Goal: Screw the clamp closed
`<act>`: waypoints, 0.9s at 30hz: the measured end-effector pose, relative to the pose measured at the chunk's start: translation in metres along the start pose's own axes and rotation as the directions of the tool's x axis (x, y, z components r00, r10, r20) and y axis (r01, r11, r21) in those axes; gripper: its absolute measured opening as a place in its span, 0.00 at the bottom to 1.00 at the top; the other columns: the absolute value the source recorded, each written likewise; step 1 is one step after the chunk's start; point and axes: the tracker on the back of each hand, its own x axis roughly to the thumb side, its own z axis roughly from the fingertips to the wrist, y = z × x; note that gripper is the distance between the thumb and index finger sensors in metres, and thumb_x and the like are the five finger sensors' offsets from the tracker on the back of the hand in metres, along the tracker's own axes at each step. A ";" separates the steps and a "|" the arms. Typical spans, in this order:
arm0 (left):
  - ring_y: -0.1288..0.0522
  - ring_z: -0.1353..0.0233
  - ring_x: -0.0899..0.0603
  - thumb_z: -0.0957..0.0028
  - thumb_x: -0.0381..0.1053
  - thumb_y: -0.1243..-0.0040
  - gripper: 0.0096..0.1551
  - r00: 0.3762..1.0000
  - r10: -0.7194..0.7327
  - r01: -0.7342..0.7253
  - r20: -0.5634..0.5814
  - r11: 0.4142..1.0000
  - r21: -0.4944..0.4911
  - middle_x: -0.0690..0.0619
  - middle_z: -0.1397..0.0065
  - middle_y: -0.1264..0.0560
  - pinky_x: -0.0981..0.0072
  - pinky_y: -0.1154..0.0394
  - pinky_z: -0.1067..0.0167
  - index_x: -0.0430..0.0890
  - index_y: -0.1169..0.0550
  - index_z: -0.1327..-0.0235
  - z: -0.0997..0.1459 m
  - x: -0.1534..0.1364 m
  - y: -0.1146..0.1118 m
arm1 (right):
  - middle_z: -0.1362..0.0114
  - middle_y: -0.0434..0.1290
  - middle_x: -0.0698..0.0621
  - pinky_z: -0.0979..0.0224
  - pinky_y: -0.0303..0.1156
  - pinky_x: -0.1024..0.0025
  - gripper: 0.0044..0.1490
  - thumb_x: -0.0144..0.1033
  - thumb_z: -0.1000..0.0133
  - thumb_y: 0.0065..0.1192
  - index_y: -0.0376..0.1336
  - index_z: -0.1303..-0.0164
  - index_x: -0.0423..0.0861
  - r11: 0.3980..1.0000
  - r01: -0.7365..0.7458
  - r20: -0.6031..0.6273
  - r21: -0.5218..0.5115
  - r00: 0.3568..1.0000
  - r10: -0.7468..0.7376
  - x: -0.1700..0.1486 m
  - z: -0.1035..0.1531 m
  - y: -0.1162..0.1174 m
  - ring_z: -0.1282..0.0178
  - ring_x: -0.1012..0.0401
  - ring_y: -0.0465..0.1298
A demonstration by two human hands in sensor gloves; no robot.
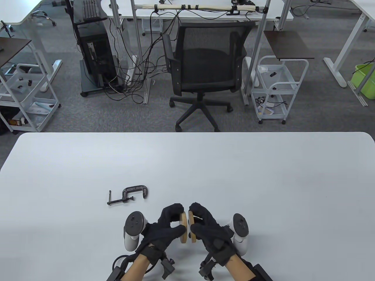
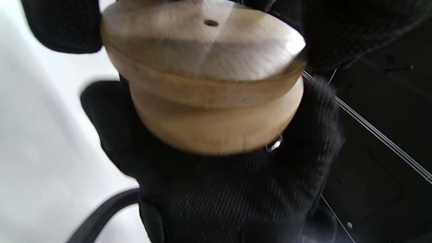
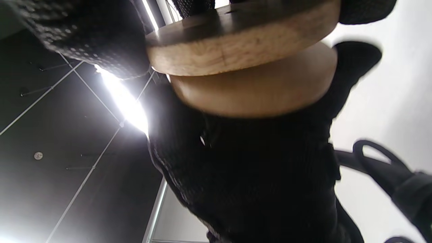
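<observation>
A small black C-clamp [image 1: 129, 194] lies on the white table [image 1: 234, 175], left of centre, its screw and handle pointing left; no hand touches it. My left hand [image 1: 168, 224] holds a round wooden disc [image 1: 183, 228] on edge. My right hand [image 1: 206, 226] holds a second wooden disc [image 1: 192, 229] on edge beside the first, faces together or almost so. The hands sit below and right of the clamp. In the left wrist view the near disc [image 2: 202, 57] has a small centre hole, the other disc [image 2: 216, 128] behind it. The right wrist view shows both discs [image 3: 243, 54] stacked close.
Beyond the table's far edge stand a black office chair [image 1: 205, 64], white trolleys [image 1: 278, 87] and a computer tower [image 1: 96, 58] on grey carpet.
</observation>
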 end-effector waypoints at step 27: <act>0.45 0.21 0.24 0.53 0.53 0.29 0.58 0.951 -0.268 0.259 0.153 0.963 0.081 0.35 0.16 0.58 0.39 0.30 0.31 0.46 0.50 0.18 0.003 0.021 -0.027 | 0.16 0.24 0.38 0.36 0.63 0.32 0.57 0.59 0.45 0.71 0.37 0.19 0.63 0.988 0.130 -0.135 0.080 0.984 -0.118 -0.007 0.005 0.002 0.26 0.27 0.44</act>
